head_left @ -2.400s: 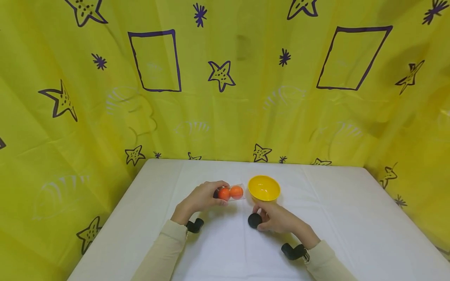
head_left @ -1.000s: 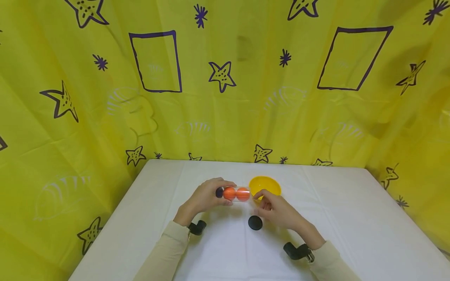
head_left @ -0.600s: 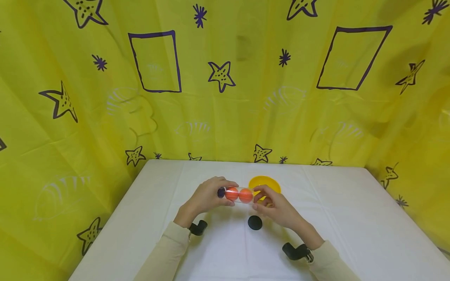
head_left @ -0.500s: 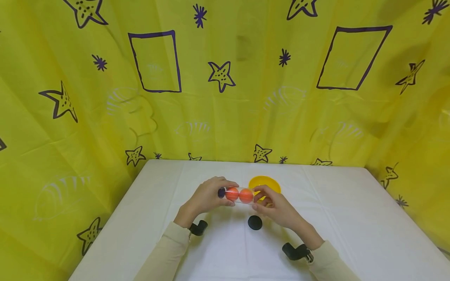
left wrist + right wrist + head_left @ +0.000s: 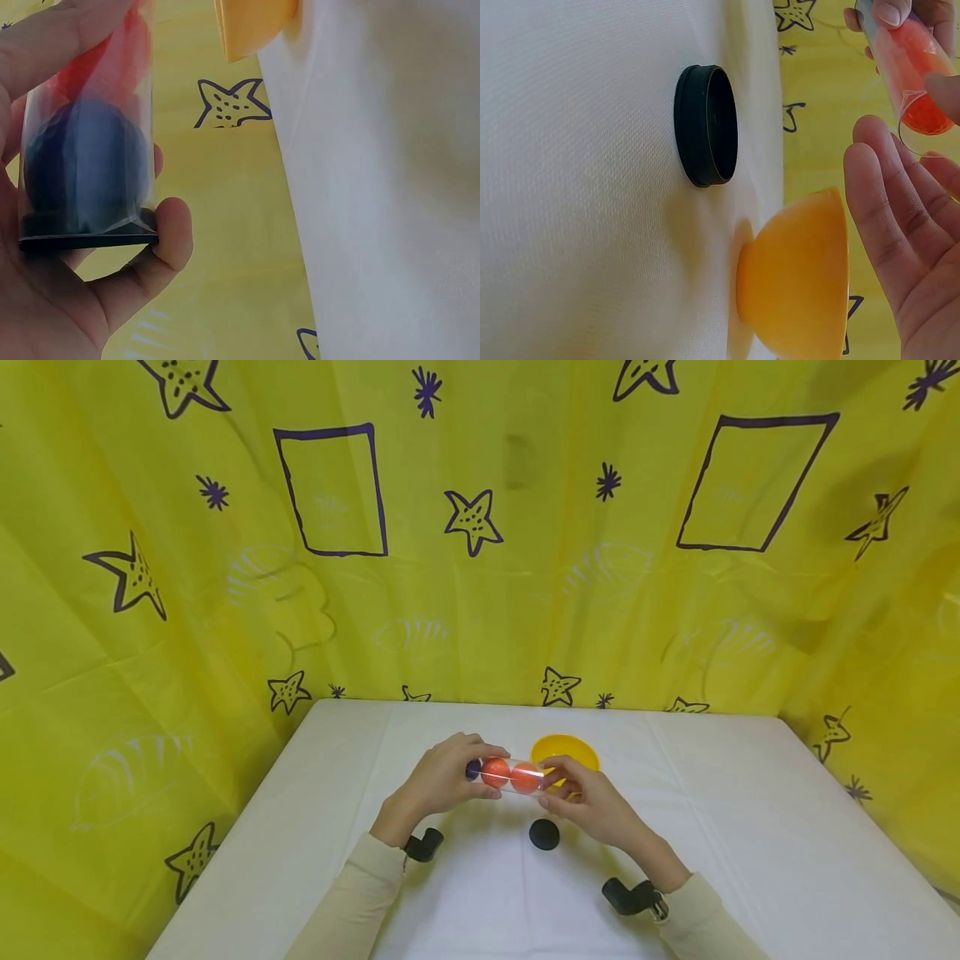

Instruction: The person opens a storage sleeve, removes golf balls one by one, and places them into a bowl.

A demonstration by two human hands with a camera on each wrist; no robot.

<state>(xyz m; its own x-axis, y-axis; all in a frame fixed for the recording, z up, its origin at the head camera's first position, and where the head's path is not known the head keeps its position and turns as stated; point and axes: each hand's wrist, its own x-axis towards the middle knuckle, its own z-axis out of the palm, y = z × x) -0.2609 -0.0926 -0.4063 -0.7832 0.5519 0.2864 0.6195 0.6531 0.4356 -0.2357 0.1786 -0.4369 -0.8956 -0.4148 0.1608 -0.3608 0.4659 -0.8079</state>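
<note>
My left hand [image 5: 446, 781] grips a clear plastic tube [image 5: 90, 169] above the table, lying nearly level in the head view. Inside are a dark blue dimpled ball [image 5: 82, 154] by the black closed end and two orange-red balls [image 5: 495, 773]. My right hand [image 5: 592, 803] is at the tube's uncapped right end; its thumb and a finger hold the rim, while the other fingers [image 5: 889, 217] stretch past it in the right wrist view. Below the tube a round black cap [image 5: 690, 124] lies on the table, hollow side up.
A yellow bowl [image 5: 795, 277] stands just behind my right hand, partly hidden by it in the head view. White cloth covers the table [image 5: 675, 827]. A yellow patterned curtain [image 5: 480, 602] hangs behind and at both sides.
My right hand has let go of the black cap on the table and moved up to the tube's uncapped end. The left hand has brought the tube slightly rightward.
</note>
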